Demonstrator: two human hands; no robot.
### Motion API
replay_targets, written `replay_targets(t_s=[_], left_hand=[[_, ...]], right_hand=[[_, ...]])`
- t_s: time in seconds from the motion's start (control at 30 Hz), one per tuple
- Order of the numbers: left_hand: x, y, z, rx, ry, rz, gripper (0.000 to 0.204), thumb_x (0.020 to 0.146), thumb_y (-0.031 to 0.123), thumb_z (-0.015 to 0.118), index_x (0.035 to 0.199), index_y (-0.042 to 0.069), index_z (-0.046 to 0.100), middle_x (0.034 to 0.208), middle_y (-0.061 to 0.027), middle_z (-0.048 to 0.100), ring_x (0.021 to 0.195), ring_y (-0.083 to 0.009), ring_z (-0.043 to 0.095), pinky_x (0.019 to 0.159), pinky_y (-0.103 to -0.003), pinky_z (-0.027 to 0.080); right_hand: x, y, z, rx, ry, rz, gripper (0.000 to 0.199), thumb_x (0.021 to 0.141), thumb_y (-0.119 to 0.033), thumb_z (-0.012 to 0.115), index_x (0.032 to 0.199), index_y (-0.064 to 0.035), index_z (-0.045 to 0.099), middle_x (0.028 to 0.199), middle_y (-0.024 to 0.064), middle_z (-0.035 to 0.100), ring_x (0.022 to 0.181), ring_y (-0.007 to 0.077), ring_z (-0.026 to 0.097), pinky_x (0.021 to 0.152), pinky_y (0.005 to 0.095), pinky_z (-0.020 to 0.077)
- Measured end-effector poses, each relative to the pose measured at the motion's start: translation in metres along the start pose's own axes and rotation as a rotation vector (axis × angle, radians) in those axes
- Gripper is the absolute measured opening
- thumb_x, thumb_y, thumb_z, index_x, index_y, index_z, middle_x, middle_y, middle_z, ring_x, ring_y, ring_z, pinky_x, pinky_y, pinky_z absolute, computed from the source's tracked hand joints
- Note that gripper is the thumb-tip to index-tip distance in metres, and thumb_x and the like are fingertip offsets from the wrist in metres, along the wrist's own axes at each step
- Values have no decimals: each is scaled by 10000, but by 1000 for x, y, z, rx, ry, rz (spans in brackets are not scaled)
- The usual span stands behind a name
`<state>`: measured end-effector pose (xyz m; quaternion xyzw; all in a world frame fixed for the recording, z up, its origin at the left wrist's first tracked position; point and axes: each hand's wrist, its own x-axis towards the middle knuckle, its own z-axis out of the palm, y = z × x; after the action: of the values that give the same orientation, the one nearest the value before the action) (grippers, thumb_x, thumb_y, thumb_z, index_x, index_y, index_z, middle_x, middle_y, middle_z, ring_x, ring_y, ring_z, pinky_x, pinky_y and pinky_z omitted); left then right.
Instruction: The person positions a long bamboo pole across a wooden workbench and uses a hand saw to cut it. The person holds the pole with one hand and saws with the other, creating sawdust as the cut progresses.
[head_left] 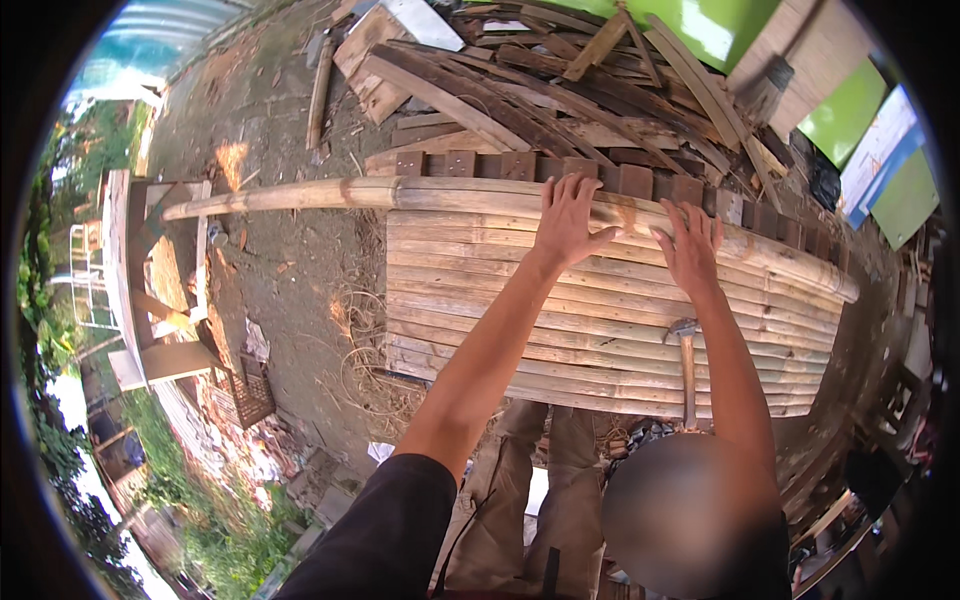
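A long bamboo pole [460, 192] lies along the far edge of a slatted bamboo top [480, 290], its left part reaching well past the slats. My left hand [568, 222] rests across the pole, fingers stretched over it and thumb out to the right. To its right, my right hand [688, 246] touches the same pole with spread, slightly bent fingers. Neither hand is wrapped around it. A hammer [688, 375] with a wooden handle lies on the slats beside my right forearm, its head toward the far side.
Brown wooden blocks [517, 166] line up just beyond the pole. A heap of old planks [560, 85] lies behind them. The pole's far left end meets a wooden frame [135, 270]. Cane strips [360, 350] lie on the dirt ground left of the slats.
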<state>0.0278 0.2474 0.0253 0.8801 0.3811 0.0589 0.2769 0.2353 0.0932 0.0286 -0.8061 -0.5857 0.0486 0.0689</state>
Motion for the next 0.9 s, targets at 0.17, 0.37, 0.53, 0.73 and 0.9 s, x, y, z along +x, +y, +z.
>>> replay_targets(t_s=[0.17, 0.37, 0.53, 0.73, 0.9], left_hand=[[-42, -67, -47, 37, 363, -132, 913, 774, 614, 767, 1488, 163, 420, 1580, -165, 340, 1531, -367, 187, 1177, -715, 68], [-62, -112, -57, 143, 218, -306, 902, 761, 656, 732, 1489, 221, 426, 1593, -108, 314, 1543, -323, 160, 1145, -780, 5], [-59, -116, -47, 121, 303, -268, 870, 746, 655, 723, 1468, 255, 450, 1572, -66, 349, 1538, -282, 181, 1138, -801, 15], [-68, -123, -44, 136, 342, -252, 854, 734, 619, 764, 1449, 249, 478, 1539, -89, 375, 1522, -318, 210, 1109, -827, 58], [-63, -120, -43, 159, 388, -223, 867, 711, 616, 772, 1441, 247, 485, 1532, -82, 378, 1522, -312, 205, 1116, -821, 71]], right_hand=[[-4, 7, 5, -44, -39, -16, 547, 996, -397, 588, 1493, -210, 456, 1423, 101, 460, 1361, 309, 400, 1168, 601, 183], [-1, 9, 12, -19, -21, -75, 533, 1021, -384, 533, 1510, -195, 433, 1463, 118, 433, 1397, 329, 363, 1173, 580, 155], [3, 17, 8, -62, -96, -82, 559, 1041, -425, 484, 1521, -149, 407, 1479, 193, 414, 1402, 373, 350, 1161, 592, 162], [38, -72, 0, -62, -2, -326, 590, 1034, -420, 501, 1507, -82, 399, 1496, 207, 409, 1450, 371, 319, 1189, 609, 159], [100, -187, 25, 31, 72, -345, 408, 1016, -359, 549, 1298, -66, 585, 1281, 128, 604, 1229, 298, 548, 1058, 491, 377]])
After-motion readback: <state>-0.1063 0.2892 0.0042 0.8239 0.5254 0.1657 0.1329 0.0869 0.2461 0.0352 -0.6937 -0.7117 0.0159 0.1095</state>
